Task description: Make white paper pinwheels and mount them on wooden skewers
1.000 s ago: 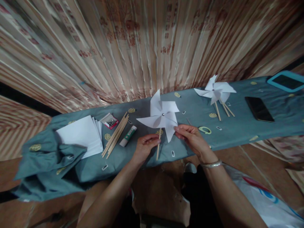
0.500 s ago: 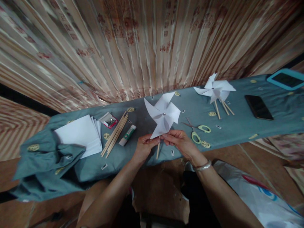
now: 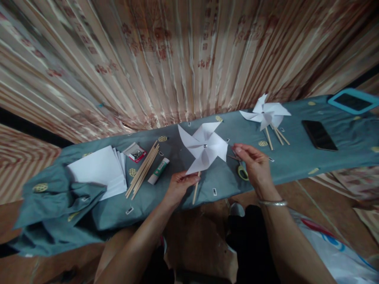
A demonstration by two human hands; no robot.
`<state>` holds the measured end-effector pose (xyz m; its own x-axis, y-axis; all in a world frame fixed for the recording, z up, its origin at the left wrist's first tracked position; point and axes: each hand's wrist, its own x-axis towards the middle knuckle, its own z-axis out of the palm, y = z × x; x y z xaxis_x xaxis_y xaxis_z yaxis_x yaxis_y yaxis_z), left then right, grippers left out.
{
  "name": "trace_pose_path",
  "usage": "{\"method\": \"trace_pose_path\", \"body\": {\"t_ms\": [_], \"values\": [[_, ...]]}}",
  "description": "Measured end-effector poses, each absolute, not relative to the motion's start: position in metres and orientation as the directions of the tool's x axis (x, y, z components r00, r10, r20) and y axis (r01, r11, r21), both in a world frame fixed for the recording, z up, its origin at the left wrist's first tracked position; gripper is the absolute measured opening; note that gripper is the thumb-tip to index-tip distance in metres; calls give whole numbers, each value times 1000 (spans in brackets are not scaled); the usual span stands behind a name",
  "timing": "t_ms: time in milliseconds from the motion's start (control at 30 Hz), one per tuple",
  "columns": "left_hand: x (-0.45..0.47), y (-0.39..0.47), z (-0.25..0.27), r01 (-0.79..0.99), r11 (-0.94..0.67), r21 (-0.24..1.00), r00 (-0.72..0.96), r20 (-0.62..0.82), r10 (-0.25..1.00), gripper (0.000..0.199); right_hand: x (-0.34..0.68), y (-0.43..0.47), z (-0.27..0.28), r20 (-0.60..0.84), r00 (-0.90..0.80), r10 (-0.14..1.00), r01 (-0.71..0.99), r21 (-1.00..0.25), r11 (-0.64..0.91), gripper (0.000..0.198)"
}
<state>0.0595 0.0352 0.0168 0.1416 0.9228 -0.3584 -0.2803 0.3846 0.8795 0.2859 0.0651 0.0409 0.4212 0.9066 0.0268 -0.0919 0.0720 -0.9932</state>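
Here's the left hand (image 3: 177,187), grip closed, thumb and fingers pinching the wooden stick (image 3: 195,192) of a white paper pinwheel (image 3: 204,152) just under its blades. The pinwheel is at the middle of the cloth-covered counter (image 3: 291,167), facing the viewer, a shiny pin (image 3: 205,146) at its centre. Over on the other side, the right hand (image 3: 255,165), bracelet (image 3: 272,203) at the wrist, has its fingertips drawn together just beside the right-hand blade, a slim gap between; whether that grip has hold of anything, I can't tell. Beneath it, partly covered, lie green-handled scissors (image 3: 242,172). Out to the left, it's a glue stick (image 3: 158,171), then a bundle of wooden sticks (image 3: 144,169), a small packet of pins (image 3: 137,153) and a stack of white paper (image 3: 97,169), with a fold of cloth over one corner. Away to the right, more pinwheels (image 3: 266,115) lie overlapping, three sticks showing, then a dark phone (image 3: 319,135) and a blue-framed tablet (image 3: 336,101) beyond.
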Motion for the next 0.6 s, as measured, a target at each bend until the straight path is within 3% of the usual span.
{"method": "trace_pose_path", "body": {"t_ms": [233,600], "values": [[60,37,16,-259,388,885,129,-366,922,26,276,66,35,-2,356,935,-32,-999,10,27],[59,39,18,-245,369,897,67,-363,929,29,261,58,39,-179,224,958,-110,-981,-157,33]]}}
